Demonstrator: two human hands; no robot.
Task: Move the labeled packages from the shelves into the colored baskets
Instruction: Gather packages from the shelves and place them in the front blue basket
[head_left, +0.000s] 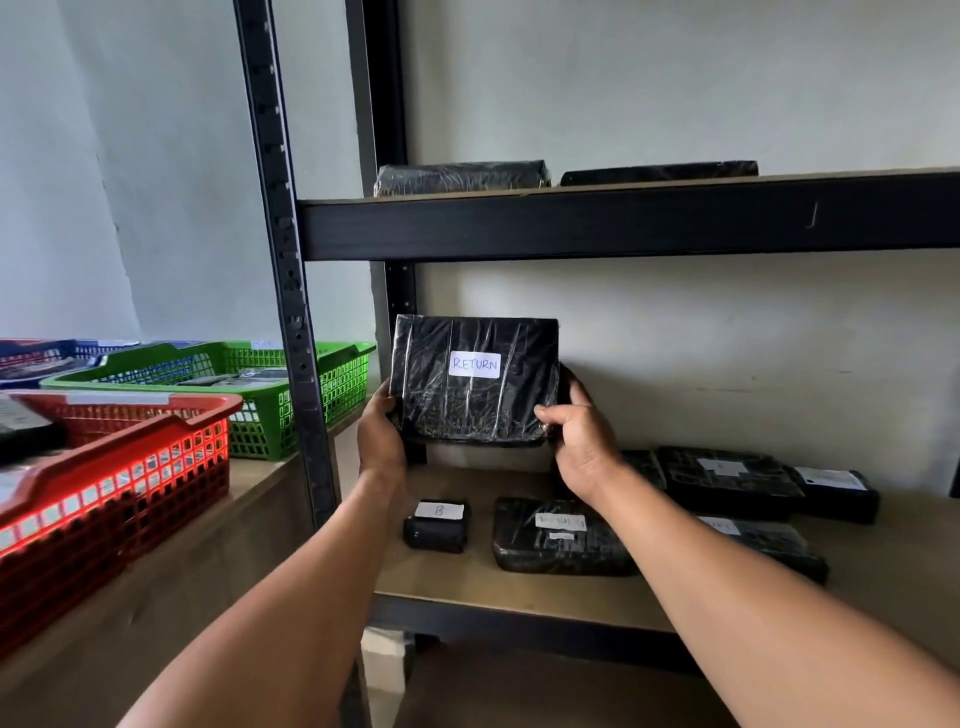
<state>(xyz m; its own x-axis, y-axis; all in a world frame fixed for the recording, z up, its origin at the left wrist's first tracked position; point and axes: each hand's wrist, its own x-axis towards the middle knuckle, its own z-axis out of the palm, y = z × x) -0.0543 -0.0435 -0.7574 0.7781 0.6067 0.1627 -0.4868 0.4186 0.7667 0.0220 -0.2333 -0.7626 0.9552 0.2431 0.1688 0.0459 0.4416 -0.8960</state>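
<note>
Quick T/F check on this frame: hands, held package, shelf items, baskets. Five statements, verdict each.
1. Both the left hand and the right hand hold the black plastic-wrapped package with the white RETURN label. True.
2. That package lies flat on the shelf board. False: it is held upright, above the lower wooden shelf board.
3. A small black package with a white B label sits on the lower shelf. True.
4. The upper shelf is bare. False: two black wrapped packages lie on it.
5. The green plastic basket stands right of the shelf unit. False: it is left, behind the red plastic basket.
</note>
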